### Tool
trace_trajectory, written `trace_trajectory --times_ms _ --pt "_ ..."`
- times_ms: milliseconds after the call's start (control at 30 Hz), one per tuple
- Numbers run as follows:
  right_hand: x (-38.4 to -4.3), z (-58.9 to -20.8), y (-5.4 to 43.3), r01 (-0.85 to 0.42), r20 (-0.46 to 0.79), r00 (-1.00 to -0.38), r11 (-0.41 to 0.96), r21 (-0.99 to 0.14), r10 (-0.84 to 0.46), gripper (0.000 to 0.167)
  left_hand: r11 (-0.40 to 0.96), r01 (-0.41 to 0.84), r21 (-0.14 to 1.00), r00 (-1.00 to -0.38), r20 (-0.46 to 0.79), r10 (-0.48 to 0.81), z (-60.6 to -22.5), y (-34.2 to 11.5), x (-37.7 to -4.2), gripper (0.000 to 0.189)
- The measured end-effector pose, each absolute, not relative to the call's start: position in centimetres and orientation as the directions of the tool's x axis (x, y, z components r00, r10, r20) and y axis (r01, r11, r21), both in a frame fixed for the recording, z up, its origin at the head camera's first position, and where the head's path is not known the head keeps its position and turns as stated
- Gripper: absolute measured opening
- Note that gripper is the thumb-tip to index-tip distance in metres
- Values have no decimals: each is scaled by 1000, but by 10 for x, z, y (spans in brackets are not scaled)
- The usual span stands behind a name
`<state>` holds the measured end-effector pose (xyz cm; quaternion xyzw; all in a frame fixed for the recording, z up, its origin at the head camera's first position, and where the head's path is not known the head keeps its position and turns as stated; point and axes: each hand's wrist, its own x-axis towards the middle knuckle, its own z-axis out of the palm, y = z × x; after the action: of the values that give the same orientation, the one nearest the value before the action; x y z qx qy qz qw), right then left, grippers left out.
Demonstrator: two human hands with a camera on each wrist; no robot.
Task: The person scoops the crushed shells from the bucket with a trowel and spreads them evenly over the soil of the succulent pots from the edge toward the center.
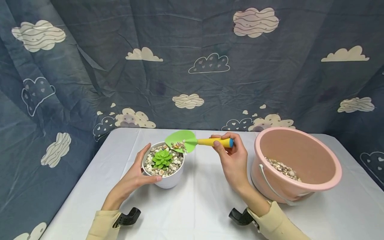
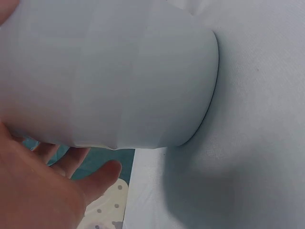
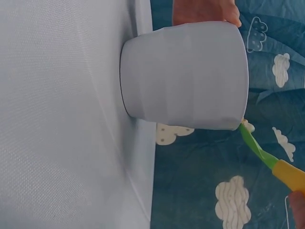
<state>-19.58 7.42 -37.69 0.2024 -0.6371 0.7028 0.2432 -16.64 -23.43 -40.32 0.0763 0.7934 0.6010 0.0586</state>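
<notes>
A white flower pot (image 1: pixel 171 181) stands on the table, filled with small pebbles (image 1: pixel 150 167) around a green succulent (image 1: pixel 162 158). My left hand (image 1: pixel 131 180) holds the pot at its left side, thumb at the near rim and fingers round the far side; in the left wrist view the pot wall (image 2: pixel 124 71) fills much of the picture. By its yellow handle with a blue end, my right hand (image 1: pixel 235 163) grips a toy trowel (image 1: pixel 207 142). Its green blade (image 1: pixel 181 136) tilts over the pot's right rim, with some pebbles on its lower edge.
To the right stands a pink bucket (image 1: pixel 334 171) with a pale handle hanging down its front and pebbles (image 1: pixel 283 169) inside. A white cloth covers the table (image 1: pixel 192 206). Behind hangs a dark blue curtain (image 1: pixel 180 80) with cloud prints.
</notes>
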Motion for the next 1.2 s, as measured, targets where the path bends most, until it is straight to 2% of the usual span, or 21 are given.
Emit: trace_trajectory --times_ms 333,633,933,1200 --pt "-192 -377 73 -633 630 -773 -46 -772 73 24 300 49 953 -984 -5 178 -402 -233 -166 118" --pt "-189 -378 73 -638 635 -770 -47 -769 57 23 217 -1 976 -980 -45 196 -403 -232 -167 118" --pt "-182 -377 72 -693 692 -721 -42 -720 38 25 213 11 977 -977 -35 212 -404 -232 -167 117" --pt "-183 -379 73 -707 705 -707 -56 -705 44 24 212 11 977 -977 -35 209 -404 -232 -166 116"
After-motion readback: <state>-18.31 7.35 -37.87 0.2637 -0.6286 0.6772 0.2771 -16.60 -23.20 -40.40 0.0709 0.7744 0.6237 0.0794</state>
